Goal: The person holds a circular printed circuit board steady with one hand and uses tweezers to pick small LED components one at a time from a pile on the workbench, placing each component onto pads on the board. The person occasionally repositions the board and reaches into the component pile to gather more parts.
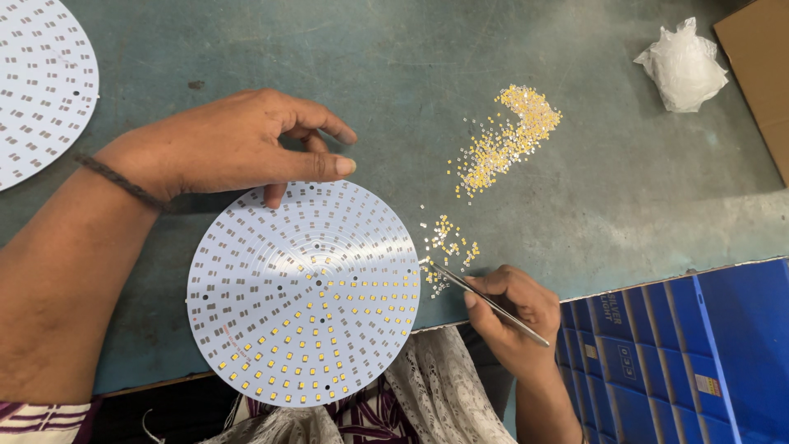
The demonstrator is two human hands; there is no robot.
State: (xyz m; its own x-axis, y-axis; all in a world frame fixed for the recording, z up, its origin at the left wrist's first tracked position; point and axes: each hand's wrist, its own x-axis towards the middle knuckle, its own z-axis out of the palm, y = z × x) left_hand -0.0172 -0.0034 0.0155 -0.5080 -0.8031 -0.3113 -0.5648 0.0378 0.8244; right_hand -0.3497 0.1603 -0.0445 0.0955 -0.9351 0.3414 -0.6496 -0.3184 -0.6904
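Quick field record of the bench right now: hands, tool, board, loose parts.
left hand: fingertips resting on the far edge of the round board
right hand: fingers pinching metal tweezers, tips at the board's right edge
round board: white disc, yellow chips filling the near-right part, other pads bare
loose chips: big yellow pile on the table; smaller cluster near the tweezers
second board: far left, partly out of view

Your right hand (pixel 514 316) pinches thin tweezers (pixel 485 298) of bare, shiny metal; your left hand (pixel 238 144) rests on a round circuit board (pixel 302 292), matt white, smooth, dotted with small glossy yellow chips (pixel 509 140); the table (pixel 625 189) looks dull green, scuffed; crinkled white plastic bag (pixel 680 66); brown cardboard (pixel 760 66), matt.
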